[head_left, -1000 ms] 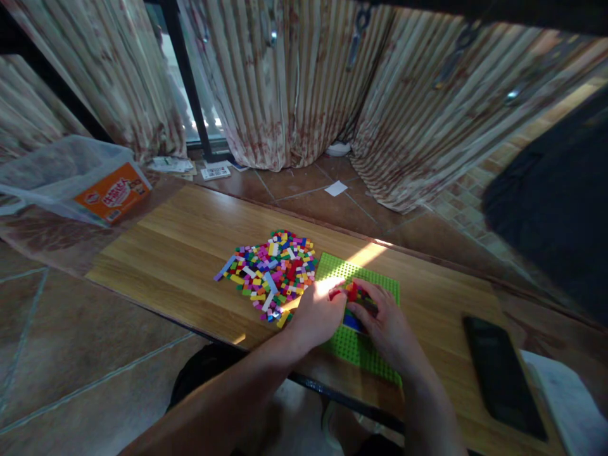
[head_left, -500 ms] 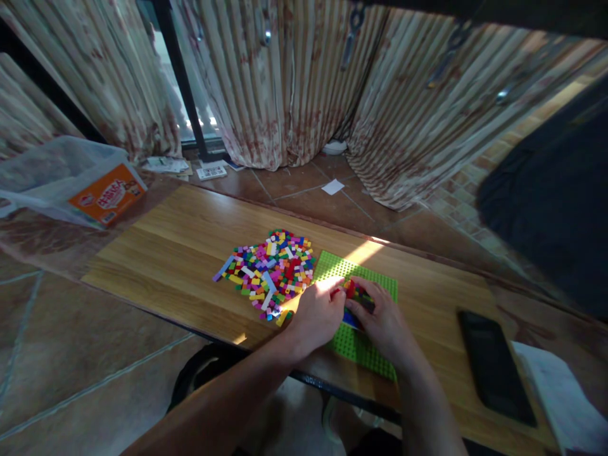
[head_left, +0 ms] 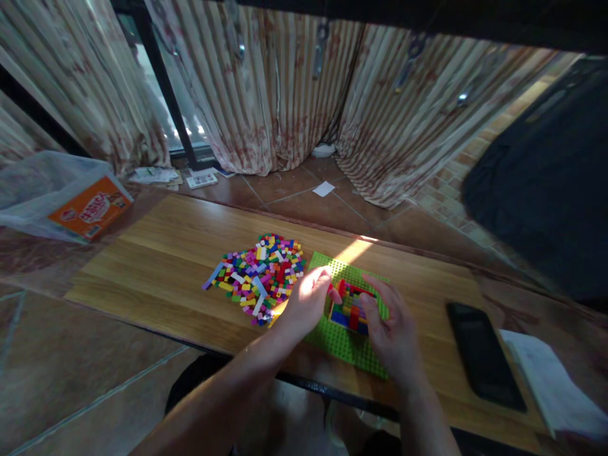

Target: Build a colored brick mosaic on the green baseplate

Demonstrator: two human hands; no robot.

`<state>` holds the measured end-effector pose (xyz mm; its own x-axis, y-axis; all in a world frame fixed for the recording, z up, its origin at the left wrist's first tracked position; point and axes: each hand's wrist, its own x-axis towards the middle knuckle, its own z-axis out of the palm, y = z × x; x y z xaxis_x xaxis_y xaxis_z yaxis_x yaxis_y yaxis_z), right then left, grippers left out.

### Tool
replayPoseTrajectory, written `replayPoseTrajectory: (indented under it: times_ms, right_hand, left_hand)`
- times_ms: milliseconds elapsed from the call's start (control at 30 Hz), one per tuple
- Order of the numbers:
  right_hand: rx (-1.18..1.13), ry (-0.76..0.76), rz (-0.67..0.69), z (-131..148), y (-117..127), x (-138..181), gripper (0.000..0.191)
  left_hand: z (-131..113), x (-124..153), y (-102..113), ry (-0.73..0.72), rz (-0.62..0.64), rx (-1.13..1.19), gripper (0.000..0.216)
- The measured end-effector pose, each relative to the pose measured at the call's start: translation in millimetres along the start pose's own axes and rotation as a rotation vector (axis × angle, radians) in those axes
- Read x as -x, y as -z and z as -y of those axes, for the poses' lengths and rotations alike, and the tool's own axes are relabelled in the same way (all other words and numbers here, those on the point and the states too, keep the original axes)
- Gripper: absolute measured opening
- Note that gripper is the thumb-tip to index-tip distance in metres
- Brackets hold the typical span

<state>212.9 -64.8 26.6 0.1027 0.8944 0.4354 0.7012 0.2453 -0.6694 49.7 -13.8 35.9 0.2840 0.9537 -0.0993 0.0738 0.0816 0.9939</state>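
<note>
A green studded baseplate (head_left: 344, 339) lies on the wooden table (head_left: 166, 253), with a small build of red, blue and yellow bricks (head_left: 350, 306) on it. My left hand (head_left: 306, 304) rests at the plate's left edge, fingers curled, its fingertips touching a red brick at the build's left side. My right hand (head_left: 392, 323) hovers just right of the build, fingers loosely bent and apart, with nothing in them. A heap of loose coloured bricks (head_left: 259, 275) lies left of the plate.
A black phone (head_left: 479, 354) lies at the table's right, with white paper (head_left: 551, 389) beside it. A plastic bag with an orange box (head_left: 88, 209) sits at far left. Curtains (head_left: 285, 82) hang behind; a dark object (head_left: 546, 190) looms at right.
My right hand has lifted off the build and drawn back to the right, uncovering the bricks. The view has shifted a little, and my left hand stays at the build's left edge.
</note>
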Motion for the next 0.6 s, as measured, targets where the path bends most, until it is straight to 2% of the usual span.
replayPoseTrajectory:
  times_ms: [100, 200, 433, 600]
  right_hand:
    - [-0.057, 0.038, -0.001, 11, 1, 0, 0.028]
    - [-0.103, 0.081, 0.048, 22, -4, 1, 0.028]
    - [-0.163, 0.130, 0.132, 28, -9, 3, 0.019]
    - [-0.176, 0.101, 0.208, 26, -5, 2, 0.022]
  left_hand:
    - [-4, 3, -1, 0.078, 0.040, 0.072, 0.047]
    - [-9, 8, 0, 0.108, 0.073, 0.048, 0.053]
    - [-17, 12, 2, 0.055, 0.150, -0.018, 0.060]
    - [-14, 10, 1, 0.031, 0.130, -0.020, 0.058]
